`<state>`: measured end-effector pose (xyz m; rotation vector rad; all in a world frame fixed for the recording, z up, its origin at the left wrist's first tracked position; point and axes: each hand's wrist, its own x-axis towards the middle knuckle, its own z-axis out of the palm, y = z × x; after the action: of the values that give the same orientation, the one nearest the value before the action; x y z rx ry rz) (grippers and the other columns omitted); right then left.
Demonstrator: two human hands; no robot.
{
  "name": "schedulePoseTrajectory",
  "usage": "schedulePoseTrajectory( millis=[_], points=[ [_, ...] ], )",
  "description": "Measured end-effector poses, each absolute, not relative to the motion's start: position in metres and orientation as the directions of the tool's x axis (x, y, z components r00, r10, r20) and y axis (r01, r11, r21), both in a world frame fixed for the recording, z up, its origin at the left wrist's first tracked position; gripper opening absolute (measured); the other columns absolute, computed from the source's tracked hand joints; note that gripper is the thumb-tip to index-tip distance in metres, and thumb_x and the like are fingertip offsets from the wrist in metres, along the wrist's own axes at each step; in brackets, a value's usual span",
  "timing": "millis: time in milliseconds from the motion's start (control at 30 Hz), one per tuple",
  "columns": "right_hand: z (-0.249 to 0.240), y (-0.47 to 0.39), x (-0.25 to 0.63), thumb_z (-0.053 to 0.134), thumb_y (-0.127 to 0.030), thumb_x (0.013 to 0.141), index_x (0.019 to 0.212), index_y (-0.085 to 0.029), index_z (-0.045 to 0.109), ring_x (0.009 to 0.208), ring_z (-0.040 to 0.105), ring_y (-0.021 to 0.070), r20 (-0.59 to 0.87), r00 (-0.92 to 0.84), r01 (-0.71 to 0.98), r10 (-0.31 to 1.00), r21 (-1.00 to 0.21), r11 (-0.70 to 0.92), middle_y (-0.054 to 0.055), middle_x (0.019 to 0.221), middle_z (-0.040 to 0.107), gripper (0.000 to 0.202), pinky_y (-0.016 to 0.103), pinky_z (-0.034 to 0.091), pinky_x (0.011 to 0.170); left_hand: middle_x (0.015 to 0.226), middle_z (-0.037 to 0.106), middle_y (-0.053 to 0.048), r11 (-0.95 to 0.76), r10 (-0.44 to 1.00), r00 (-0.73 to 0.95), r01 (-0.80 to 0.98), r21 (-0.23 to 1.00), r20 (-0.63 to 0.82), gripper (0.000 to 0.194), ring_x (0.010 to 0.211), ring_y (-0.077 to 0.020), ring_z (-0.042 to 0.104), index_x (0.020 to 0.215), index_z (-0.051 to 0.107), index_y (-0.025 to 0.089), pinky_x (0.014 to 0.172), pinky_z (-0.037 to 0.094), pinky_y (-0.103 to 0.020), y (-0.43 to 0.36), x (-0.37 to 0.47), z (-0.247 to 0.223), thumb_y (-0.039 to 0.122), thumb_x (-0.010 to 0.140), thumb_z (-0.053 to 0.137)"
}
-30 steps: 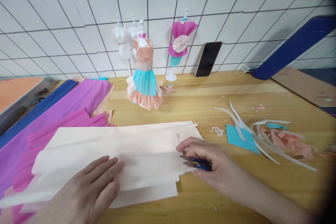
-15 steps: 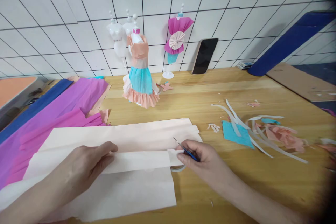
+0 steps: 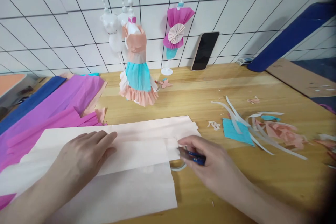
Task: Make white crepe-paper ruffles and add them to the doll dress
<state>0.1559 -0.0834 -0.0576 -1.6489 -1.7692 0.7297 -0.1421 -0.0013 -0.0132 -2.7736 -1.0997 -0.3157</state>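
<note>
A large pale pink sheet of crepe paper (image 3: 126,189) lies in front of me, its layers folded over into a wide band. On the band rests my left hand (image 3: 86,150), fingers stretched to the right and thumb apart from them. My right hand (image 3: 207,157) is closed around small scissors with dark blue handles (image 3: 196,157), at the right end of the band. Their blades are blurred, and I cannot tell whether they touch the paper. Beneath the paper's edge, near the right hand, part of a roll of pale tape (image 3: 179,166) shows.
Behind the paper stand a dress form in a peach and turquoise dress (image 3: 138,73), a magenta-dressed form (image 3: 176,35) and a phone (image 3: 205,51). Purple crepe paper (image 3: 60,94) lies left. Paper scraps (image 3: 280,131) and a turquoise piece (image 3: 237,132) lie right. A blue roll (image 3: 291,38) leans behind.
The scissors have swung from pointing up and left to lying lower and more level. The folded band looks wider and flatter. My left hand has shifted slightly up and lies flatter.
</note>
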Motion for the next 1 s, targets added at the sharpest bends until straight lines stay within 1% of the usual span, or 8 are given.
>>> schedulePoseTrajectory(
  millis=[100, 167, 333, 433, 600, 800, 933, 1000],
  points=[
    [-0.062, -0.09, 0.156, 0.044, 0.001, 0.068, 0.096, -0.02, 0.059, 0.066, 0.057, 0.0135, 0.166, -0.2, 0.671, 0.966, -0.695, 0.258, 0.001, 0.079, 0.059, 0.038, 0.023, 0.045, 0.059, 0.115, 0.064, -0.016, -0.763, 0.54, 0.8, 0.597, -0.249, 0.262, 0.028, 0.101, -0.0314, 0.061, 0.113, 0.058, 0.013, 0.076, 0.05, -0.041, -0.007, -0.135, -0.012, 0.023, 0.089, 0.048],
    [-0.065, -0.09, 0.156, 0.041, 0.004, 0.066, 0.097, -0.019, 0.06, 0.064, 0.056, 0.0133, 0.191, -0.246, 0.686, 0.95, -0.658, 0.31, 0.002, 0.078, 0.058, 0.043, 0.023, 0.044, 0.056, 0.13, 0.055, -0.017, -0.806, 0.467, 0.842, 0.531, -0.263, 0.269, 0.034, 0.118, -0.0335, 0.05, 0.121, 0.054, 0.013, 0.09, 0.045, -0.045, -0.014, -0.129, -0.014, 0.022, 0.088, 0.051],
    [-0.064, -0.081, 0.157, 0.039, 0.006, 0.064, 0.079, -0.018, 0.062, 0.06, 0.051, 0.0136, 0.226, -0.302, 0.704, 0.926, -0.602, 0.376, 0.001, 0.07, 0.052, 0.037, 0.023, 0.04, 0.053, 0.148, 0.029, -0.024, -0.897, 0.38, 0.919, 0.395, -0.199, 0.106, 0.081, 0.136, -0.0395, 0.027, 0.141, 0.033, 0.008, 0.107, 0.023, -0.054, -0.028, -0.133, -0.025, 0.063, 0.083, 0.044],
    [-0.065, -0.079, 0.159, 0.039, 0.006, 0.064, 0.079, -0.019, 0.062, 0.06, 0.051, 0.0135, 0.246, -0.302, 0.706, 0.921, -0.591, 0.39, 0.001, 0.071, 0.051, 0.037, 0.022, 0.041, 0.053, 0.151, 0.026, -0.021, -0.893, 0.401, 0.913, 0.407, -0.195, 0.071, 0.094, 0.138, -0.0371, 0.024, 0.145, 0.025, 0.009, 0.112, 0.011, -0.051, -0.023, -0.151, -0.034, 0.072, 0.077, 0.041],
    [-0.068, -0.079, 0.16, 0.038, 0.004, 0.066, 0.083, -0.018, 0.063, 0.06, 0.052, 0.0129, 0.294, -0.292, 0.717, 0.91, -0.563, 0.411, 0.002, 0.072, 0.053, 0.037, 0.022, 0.043, 0.053, 0.151, 0.028, -0.017, -0.849, 0.458, 0.885, 0.462, -0.257, 0.078, 0.084, 0.14, -0.0336, 0.022, 0.147, 0.023, 0.016, 0.114, 0.011, -0.047, -0.004, -0.183, -0.038, 0.061, 0.081, 0.049],
    [-0.068, -0.081, 0.158, 0.037, 0.004, 0.066, 0.087, -0.017, 0.063, 0.06, 0.054, 0.0126, 0.367, -0.293, 0.72, 0.883, -0.522, 0.457, 0.003, 0.073, 0.055, 0.039, 0.022, 0.046, 0.054, 0.148, 0.037, -0.005, -0.856, 0.46, 0.888, 0.452, -0.253, 0.03, 0.061, 0.138, -0.0274, 0.031, 0.142, 0.034, 0.029, 0.115, 0.015, -0.044, 0.001, -0.213, -0.031, 0.044, 0.085, 0.051],
    [-0.066, -0.083, 0.157, 0.038, 0.004, 0.068, 0.089, -0.019, 0.063, 0.059, 0.056, 0.0117, 0.442, -0.307, 0.739, 0.843, -0.447, 0.504, 0.002, 0.073, 0.058, 0.04, 0.022, 0.046, 0.054, 0.144, 0.044, -0.004, -0.882, 0.37, 0.926, 0.375, -0.285, 0.075, 0.061, 0.138, -0.0261, 0.03, 0.142, 0.037, 0.026, 0.116, 0.006, -0.044, -0.005, -0.236, -0.028, 0.035, 0.083, 0.047],
    [-0.064, -0.085, 0.156, 0.037, 0.004, 0.07, 0.088, -0.02, 0.063, 0.055, 0.055, 0.0121, 0.477, -0.332, 0.764, 0.814, -0.37, 0.529, 0.002, 0.069, 0.058, 0.039, 0.023, 0.044, 0.051, 0.142, 0.046, -0.005, -0.872, 0.41, 0.907, 0.42, -0.249, 0.094, 0.061, 0.136, -0.0266, 0.033, 0.143, 0.034, 0.026, 0.116, 0.008, -0.047, -0.016, -0.245, -0.029, 0.036, 0.084, 0.044]
  ],
)
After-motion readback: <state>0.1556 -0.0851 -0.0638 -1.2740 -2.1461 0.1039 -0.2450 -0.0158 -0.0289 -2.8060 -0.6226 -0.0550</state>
